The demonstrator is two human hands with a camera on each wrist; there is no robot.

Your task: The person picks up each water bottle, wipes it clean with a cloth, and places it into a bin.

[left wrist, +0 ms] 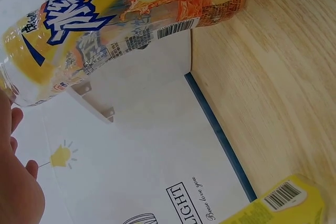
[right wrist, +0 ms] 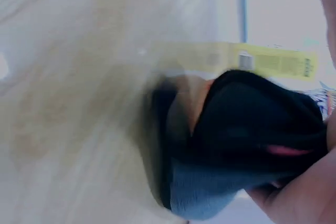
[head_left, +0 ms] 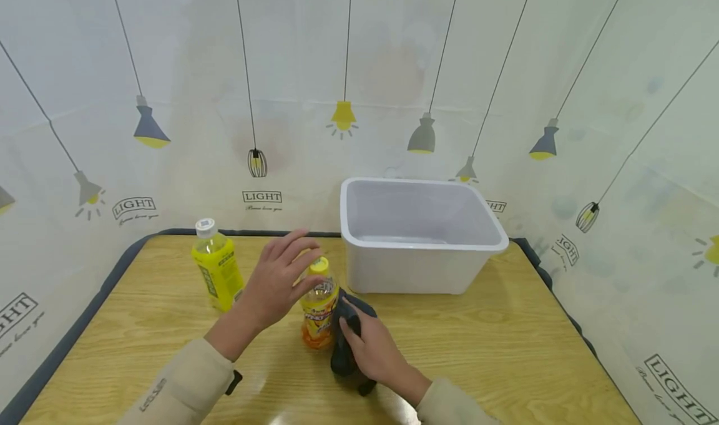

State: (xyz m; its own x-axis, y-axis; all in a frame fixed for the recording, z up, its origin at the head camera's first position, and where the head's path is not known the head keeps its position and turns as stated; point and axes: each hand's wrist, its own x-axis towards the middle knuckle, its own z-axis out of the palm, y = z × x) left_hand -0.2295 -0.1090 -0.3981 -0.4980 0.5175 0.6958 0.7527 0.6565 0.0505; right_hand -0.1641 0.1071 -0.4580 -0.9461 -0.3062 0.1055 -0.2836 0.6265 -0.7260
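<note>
An orange drink bottle (head_left: 319, 316) with a yellow cap stands upright on the table; in the left wrist view the bottle (left wrist: 131, 19) shows its lemon-printed label. My left hand (head_left: 278, 278) is at the bottle's cap and neck, fingers spread and only loosely bent; whether it touches cannot be told. With fingers and thumb my right hand (head_left: 379, 350) grips a bunched dark cloth (head_left: 345, 344) against or right beside the bottle's right side. Blurred in the right wrist view, the cloth (right wrist: 252, 124) hangs in folds and hides part of the hand.
Left of the hands stands a yellow-green bottle (head_left: 219, 272) with a white cap. A white plastic bin (head_left: 412, 269) sits behind and to the right on the wooden table (head_left: 505, 350). A pale curtain (head_left: 303, 50) printed with lamps surrounds the table.
</note>
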